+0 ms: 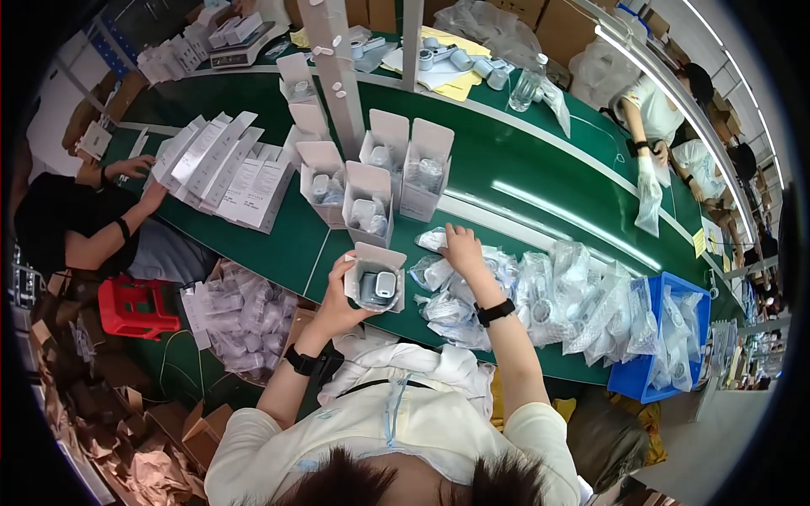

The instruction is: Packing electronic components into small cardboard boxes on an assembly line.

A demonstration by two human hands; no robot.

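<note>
Gripping an open white box (380,255) in our left hand (339,302), gadget (379,287) inside. Our right hand (462,251) touches a plastic bag (431,239); can't tell if we're pinching it.

One head view only: wide fisheye, upright, unmirrored, carried at head height and aimed steeply down over the wearer's chest (384,422), with hair (346,481) caught at the lower edge. The left hand (336,305) and right hand (461,250) are taken from above at close range, near mid-frame. The green surface (274,260) is run obliquely across the frame, its far side seen more slantwise. A co-worker (76,219) at left is covered from farther off. Edges are bowed toward the dark round rim.
</note>
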